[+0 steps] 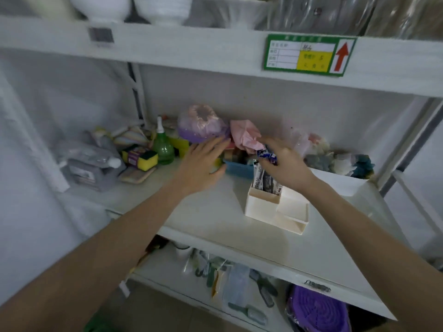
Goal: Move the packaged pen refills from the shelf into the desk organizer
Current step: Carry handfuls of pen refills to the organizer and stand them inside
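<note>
**Refill Packs: Handling and Grip Points**

White shelving [311, 238] carries all items; work takes place on the middle shelf. Near its front edge, right of centre, stands the cream desk organizer [275, 209]. Its tall rear compartment already holds several packaged pen refills [266, 180], upright and leaning slightly.

Directly above that compartment, the right hand [285, 164] pinches one further refill pack [267, 157] by its blue printed header between thumb and fingertips. The left hand [203, 164] lies open and flat, holding nothing, its fingers resting against the blue tray [239, 168] behind the organizer.

Judged handling: the packs look light, thin and film-wrapped, hence flexible and somewhat slippery. Grip the stiffer header end; lower the free end first so it does not buckle against packs already seated.

Toward the rear edge sit a pink crumpled bag [244, 135] and a green bottle [163, 147].
</note>
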